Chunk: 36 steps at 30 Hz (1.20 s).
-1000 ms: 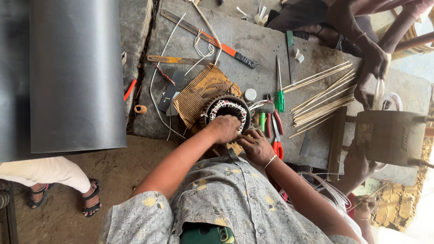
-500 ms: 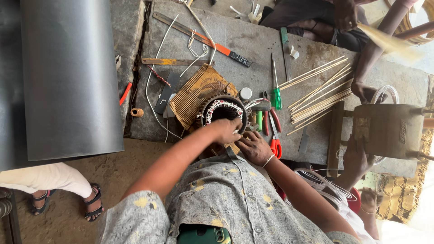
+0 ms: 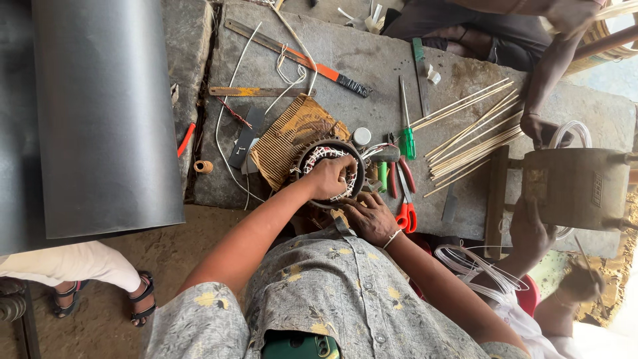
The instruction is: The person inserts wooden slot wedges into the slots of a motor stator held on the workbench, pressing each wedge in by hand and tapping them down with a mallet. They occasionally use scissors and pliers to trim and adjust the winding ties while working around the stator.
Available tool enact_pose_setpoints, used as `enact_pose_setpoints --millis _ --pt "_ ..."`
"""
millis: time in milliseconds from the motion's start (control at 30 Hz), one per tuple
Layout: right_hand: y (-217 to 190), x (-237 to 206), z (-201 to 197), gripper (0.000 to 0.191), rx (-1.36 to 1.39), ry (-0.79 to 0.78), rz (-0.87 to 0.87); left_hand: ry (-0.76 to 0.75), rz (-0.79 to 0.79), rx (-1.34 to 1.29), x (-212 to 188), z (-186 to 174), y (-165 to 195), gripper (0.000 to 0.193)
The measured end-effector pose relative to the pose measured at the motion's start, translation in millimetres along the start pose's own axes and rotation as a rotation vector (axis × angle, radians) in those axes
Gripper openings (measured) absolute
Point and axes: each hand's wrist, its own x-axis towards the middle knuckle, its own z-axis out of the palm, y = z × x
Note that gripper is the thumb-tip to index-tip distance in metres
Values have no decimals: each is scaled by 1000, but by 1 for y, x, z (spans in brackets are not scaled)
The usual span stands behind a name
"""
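**Hands on the motor ring, stone bench**

Head view: since the earlier frame the view has shifted slightly; both hands stay on the ring, and the co-worker's arm at upper right has moved. The stone slab (image 3: 465,73) carries a green screwdriver (image 3: 407,141), red-handled scissors (image 3: 406,214), thin sticks (image 3: 475,136) and a corrugated card (image 3: 292,143); a dark sheet (image 3: 106,113) stands at left. The left hand (image 3: 330,177) lies curled over the motor ring (image 3: 307,158), fingers pressing its windings. The right hand (image 3: 369,217) rests half-open against the ring's near edge; whether it pinches anything, I cannot tell.
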Motion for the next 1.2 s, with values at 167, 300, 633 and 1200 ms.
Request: enact_pose_setpoints --millis 167,300,633,1200 --pt "-1 -6 10 28 47 32 59 -77 21 571 -2 3 1 66" --pt "21 -25 29 22 241 357 518 -206 -33 870 2 11 -3 24" --pt "118 8 56 58 365 79 1189 7 128 942 -5 24 -33 19" --pt "65 -82 -33 27 781 -46 730 164 -42 857 6 36 -22 44"
